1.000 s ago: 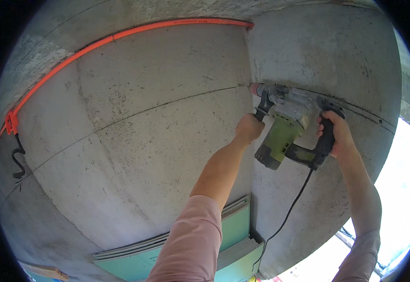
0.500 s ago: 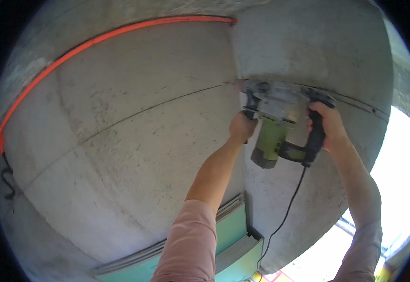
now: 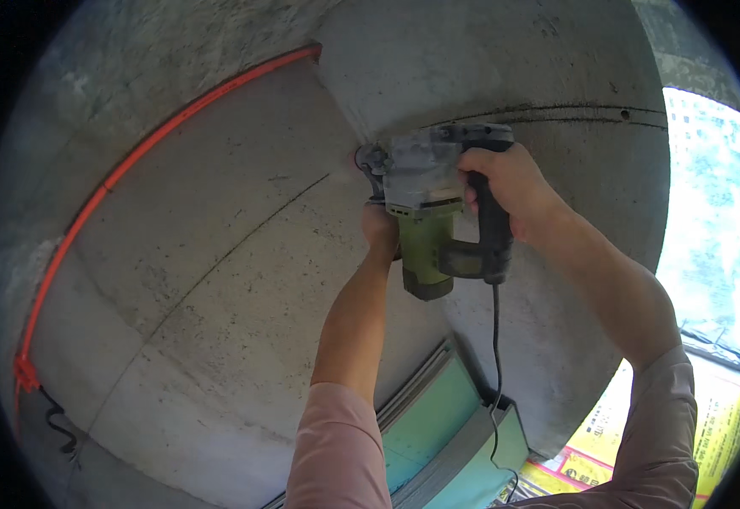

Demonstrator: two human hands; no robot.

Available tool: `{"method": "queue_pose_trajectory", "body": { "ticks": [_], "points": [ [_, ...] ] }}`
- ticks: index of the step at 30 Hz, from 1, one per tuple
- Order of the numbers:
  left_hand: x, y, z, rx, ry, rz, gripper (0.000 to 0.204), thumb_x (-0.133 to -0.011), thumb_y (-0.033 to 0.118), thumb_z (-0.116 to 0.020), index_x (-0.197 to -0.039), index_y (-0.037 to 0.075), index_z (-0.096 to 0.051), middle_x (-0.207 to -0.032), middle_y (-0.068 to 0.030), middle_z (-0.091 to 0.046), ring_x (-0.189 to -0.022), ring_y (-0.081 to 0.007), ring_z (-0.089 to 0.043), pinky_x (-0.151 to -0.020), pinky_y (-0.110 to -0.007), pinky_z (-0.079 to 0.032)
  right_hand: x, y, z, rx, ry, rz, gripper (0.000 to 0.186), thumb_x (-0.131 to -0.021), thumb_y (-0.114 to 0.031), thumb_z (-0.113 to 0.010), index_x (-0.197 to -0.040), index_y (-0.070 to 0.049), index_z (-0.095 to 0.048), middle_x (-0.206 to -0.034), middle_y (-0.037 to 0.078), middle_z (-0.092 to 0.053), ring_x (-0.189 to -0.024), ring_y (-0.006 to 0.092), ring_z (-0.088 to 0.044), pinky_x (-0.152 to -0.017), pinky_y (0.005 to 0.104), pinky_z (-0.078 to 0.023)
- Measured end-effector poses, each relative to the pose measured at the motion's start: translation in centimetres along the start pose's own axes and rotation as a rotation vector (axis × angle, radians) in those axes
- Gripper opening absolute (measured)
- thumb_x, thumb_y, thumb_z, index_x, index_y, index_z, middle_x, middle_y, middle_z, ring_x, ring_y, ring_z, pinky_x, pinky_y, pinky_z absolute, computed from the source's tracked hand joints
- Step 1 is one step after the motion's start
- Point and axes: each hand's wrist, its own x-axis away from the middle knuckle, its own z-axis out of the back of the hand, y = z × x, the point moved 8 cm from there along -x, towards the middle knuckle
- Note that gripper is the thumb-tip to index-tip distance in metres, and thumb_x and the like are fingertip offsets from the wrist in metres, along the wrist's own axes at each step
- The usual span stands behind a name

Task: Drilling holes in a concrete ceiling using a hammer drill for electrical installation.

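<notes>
A rotary hammer with a dusty grey body and a green motor housing is held up in front of me at a concrete wall corner. Wrapped around its front side handle is my left hand, partly hidden behind the tool. My right hand is closed on the black rear handle, thumb near the top. The tool's front end reaches the corner where the two walls meet; its tip and any bit are hidden. From the bottom of the rear handle hangs a black cord.
An orange-red pipe curves along the upper left wall, with a black wire dangling at its lower end. Green-faced boards lean below the corner. A dark grooved line with a hole crosses the right wall. Bright opening at right; yellow printed sheets below.
The view has turned rightward and tilted, so the walls, pipe and boards sit differently. The hammer appears farther left and points more away from me. Both hands keep their grips.
</notes>
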Motion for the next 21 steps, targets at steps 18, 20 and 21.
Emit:
{"method": "queue_pose_trajectory", "body": {
  "ticks": [18, 20, 21],
  "points": [
    [-2.6, -3.3, -0.9, -0.079, -0.109, 0.145, 0.022, -0.08, 0.012, -0.066, -0.096, -0.002, -0.07, -0.096, -0.0259, -0.07, -0.095, -0.0426, -0.068, -0.075, -0.048, -0.051, -1.7, 2.6, 2.7, -0.187, 0.043, -0.092, 0.014, -0.084, -0.01, -0.063, -0.077, 0.002, -0.062, -0.07, 0.009, -0.059, -0.058, 0.0172, -0.054, -0.052, 0.0319, -0.046],
    [-5.0, -4.3, 1.5, 0.013, -0.11, 0.114, 0.022, -0.08, 0.012, -0.067, -0.096, -0.002, -0.07, -0.094, -0.0253, -0.071, -0.094, -0.0424, -0.069, -0.074, -0.047, -0.051, -0.7, 0.8, 0.3, -0.162, -0.033, -0.021, 0.015, -0.084, -0.01, -0.063, -0.076, 0.002, -0.061, -0.069, 0.009, -0.059, -0.058, 0.0167, -0.054, -0.052, 0.0316, -0.046],
    [-4.9, -4.7, 1.3, 0.121, -0.154, 0.112, 0.022, -0.079, 0.013, -0.068, -0.096, -0.002, -0.07, -0.093, -0.0247, -0.071, -0.093, -0.0421, -0.069, -0.074, -0.047, -0.051, -0.4, 0.7, 0.0, -0.157, -0.039, -0.027, 0.015, -0.084, -0.01, -0.063, -0.076, 0.002, -0.061, -0.069, 0.009, -0.059, -0.058, 0.0167, -0.054, -0.052, 0.0316, -0.046]
  ]
}}
